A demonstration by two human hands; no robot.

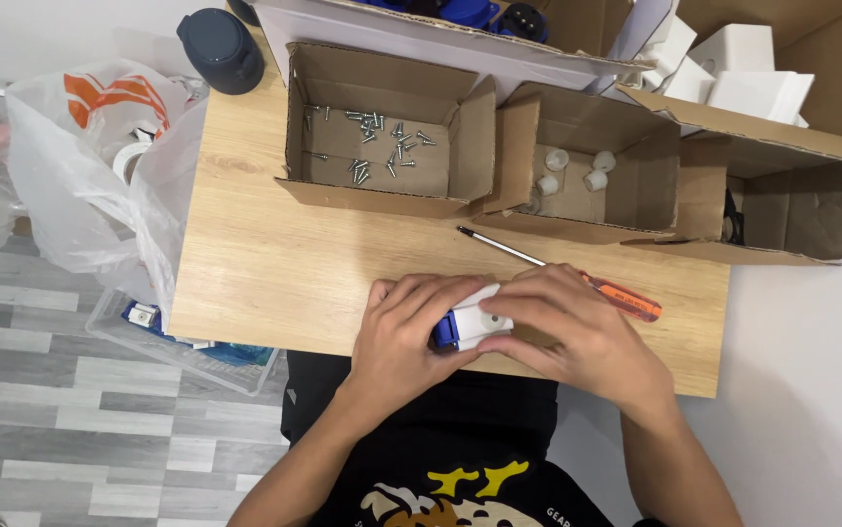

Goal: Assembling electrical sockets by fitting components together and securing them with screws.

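Note:
Both hands hold a small blue and white plastic part (468, 324) at the near edge of the wooden table (275, 263). My left hand (411, 327) wraps its left side, fingers curled over the top. From the right, my right hand (567, 327) covers the part, thumb under its white end. A screwdriver (528, 259) with an orange handle (626, 298) lies on the table just behind my right hand, its handle partly hidden by my fingers.
Open cardboard boxes line the table's far side: one with several screws (372, 146), one with white plastic caps (577, 171), one mostly in shadow (782, 210). A white plastic bag (99, 156) hangs off the left edge. A dark round container (221, 49) stands at the far left corner.

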